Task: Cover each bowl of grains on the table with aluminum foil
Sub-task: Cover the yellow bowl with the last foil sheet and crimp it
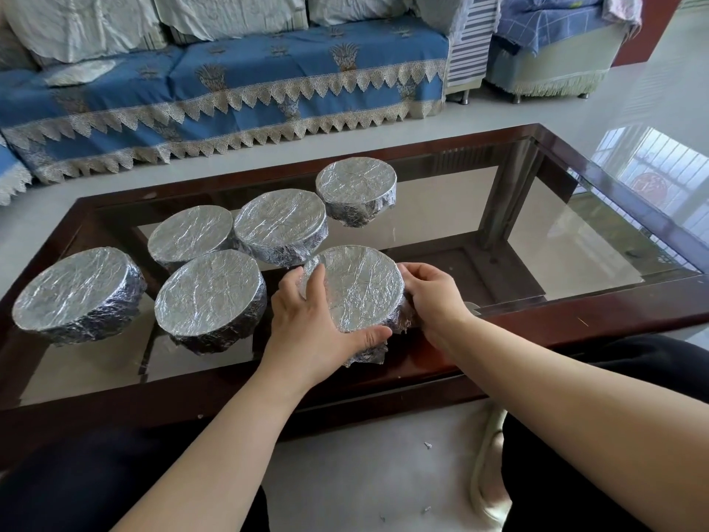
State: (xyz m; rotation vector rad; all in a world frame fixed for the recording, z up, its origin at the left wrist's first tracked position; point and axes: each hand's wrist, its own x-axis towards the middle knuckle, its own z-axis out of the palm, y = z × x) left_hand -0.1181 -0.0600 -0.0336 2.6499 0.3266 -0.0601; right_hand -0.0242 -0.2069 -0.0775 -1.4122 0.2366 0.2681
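Note:
Several bowls stand on the glass-topped table (556,240), each wrapped in crinkled aluminum foil. The nearest foil-covered bowl (356,288) sits near the table's front edge. My left hand (310,328) grips its left and front side, thumb curled along the foil under the rim. My right hand (433,301) grips its right side, fingers curled against the foil. The other covered bowls lie to the left and behind: one at far left (76,293), one beside it (209,295), two further back (190,234) (280,224), and one farthest back (355,190). No grains are visible.
The table has a dark wooden frame (575,320). A blue sofa with lace trim (230,94) runs behind it, with a foil sheet (80,72) lying on its seat. Small foil scraps (426,445) lie on the floor between my knees.

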